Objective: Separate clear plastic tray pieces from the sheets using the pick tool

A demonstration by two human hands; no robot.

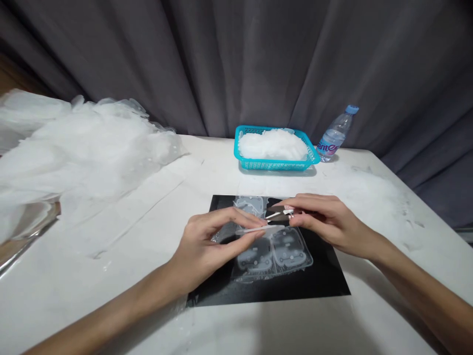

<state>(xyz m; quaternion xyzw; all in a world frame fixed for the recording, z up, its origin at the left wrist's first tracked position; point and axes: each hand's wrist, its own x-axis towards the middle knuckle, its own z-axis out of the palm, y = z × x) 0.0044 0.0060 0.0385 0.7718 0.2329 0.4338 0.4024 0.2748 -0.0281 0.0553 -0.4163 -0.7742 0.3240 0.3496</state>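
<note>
Over a black mat (325,283), my left hand (210,241) pinches a thin translucent plastic piece (271,229) edge-on between thumb and fingers. My right hand (327,217) is closed on a small white-and-grey tool (287,212), whose exact kind I cannot make out. Its narrow white end points at the left fingertips, close to the upper edge of the piece. Under both hands lies a clear plastic sheet of moulded parts (291,251), with rounded panels and small round holes. The left fingers partly hide this sheet.
A large heap of translucent white plastic pieces (99,148) covers the table's left side. A blue basket (275,165) of similar white pieces stands at the back, with a water bottle (334,135) to its right. Behind the table (295,325) hangs a grey curtain (251,59).
</note>
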